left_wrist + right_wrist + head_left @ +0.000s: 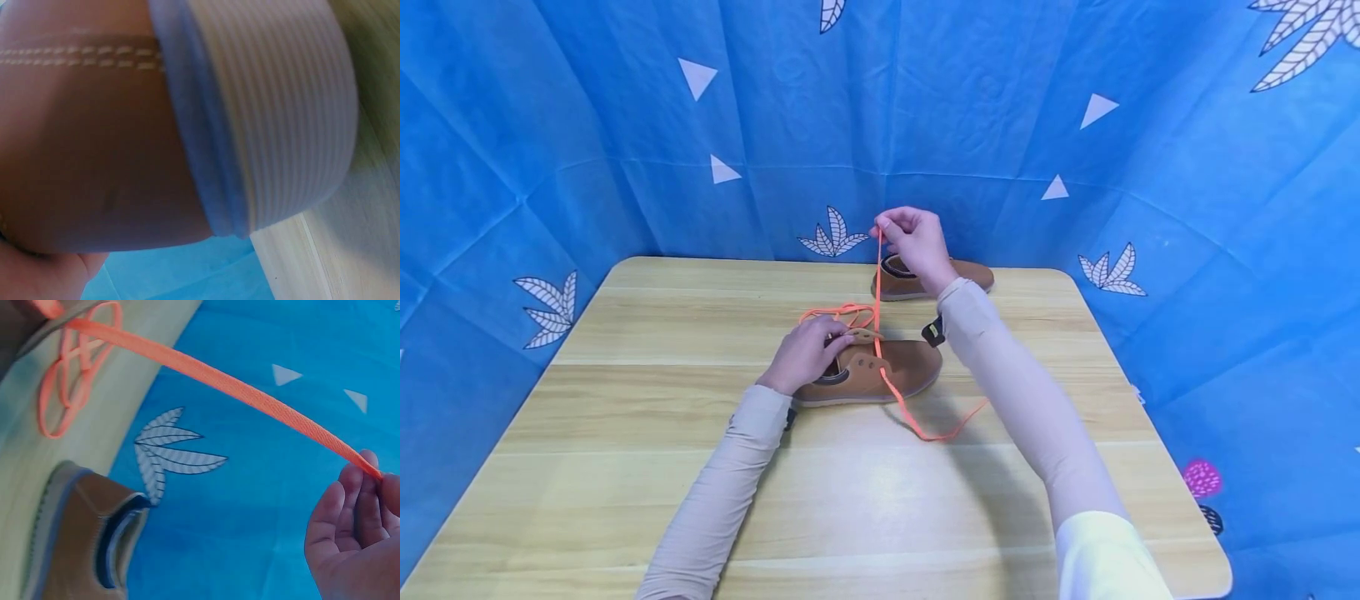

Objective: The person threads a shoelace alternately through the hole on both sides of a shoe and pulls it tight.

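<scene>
A brown shoe [913, 367] lies on its sole, toe to the right, with an orange shoelace [878, 292] through its front eyelets. At the shoe's opening my left hand [805, 354] grips the upper, thumb toward the eyelet flap. The left wrist view shows the shoe's stitched brown heel [94, 137] and ribbed sole close up. High above the shoe, my right hand [917, 242] pinches the lace between thumb and fingertips. That length is taut in the right wrist view, the right hand [356, 531] at its end.
Behind my right hand, a second brown shoe [973, 275] stands at the table's back edge. Loops of lace [850, 310] lie behind the near shoe, and a loose end [936, 437] trails in front. Blue patterned cloth [790, 100] hangs around the wooden table [625, 400].
</scene>
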Available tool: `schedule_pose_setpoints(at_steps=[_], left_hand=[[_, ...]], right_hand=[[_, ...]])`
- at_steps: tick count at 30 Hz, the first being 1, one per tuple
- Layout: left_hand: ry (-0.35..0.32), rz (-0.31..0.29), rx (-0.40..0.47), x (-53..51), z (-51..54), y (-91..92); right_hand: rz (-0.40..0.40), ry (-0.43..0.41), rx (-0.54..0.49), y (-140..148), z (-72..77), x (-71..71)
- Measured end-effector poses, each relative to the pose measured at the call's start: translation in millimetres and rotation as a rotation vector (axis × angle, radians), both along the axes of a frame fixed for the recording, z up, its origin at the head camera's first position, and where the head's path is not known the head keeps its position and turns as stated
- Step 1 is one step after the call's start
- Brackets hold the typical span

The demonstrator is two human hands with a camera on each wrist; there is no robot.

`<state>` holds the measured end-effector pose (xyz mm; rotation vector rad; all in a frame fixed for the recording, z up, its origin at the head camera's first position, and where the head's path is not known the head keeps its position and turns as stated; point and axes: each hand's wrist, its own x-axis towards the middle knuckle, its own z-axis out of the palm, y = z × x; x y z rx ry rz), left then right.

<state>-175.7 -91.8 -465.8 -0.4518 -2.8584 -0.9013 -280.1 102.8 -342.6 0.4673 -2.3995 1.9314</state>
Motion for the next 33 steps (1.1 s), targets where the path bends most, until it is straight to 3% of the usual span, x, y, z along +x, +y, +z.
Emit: schedule_pose_setpoints(at_steps=[13, 22, 30, 33], left_hand=[[-0.013, 0.131, -0.002, 63.2, -7.5, 55.8], [-0.007, 0.210, 0.013, 110.5, -9.2, 95.7], [-0.004, 0.277, 0.018, 152.0, -14.5, 131.3], [-0.012, 0.272, 0.013, 152.7, -13.9, 129.3]], right_hand=[[0.136, 0.090, -0.129, 47, 42.0, 53.2], [0.256, 0.162, -0.218, 85, 69.7, 100.3], [0.389, 0.210, -0.228, 119, 73.2, 141.1], [0.452, 0.222, -0.221, 124, 69.1, 142.7]])
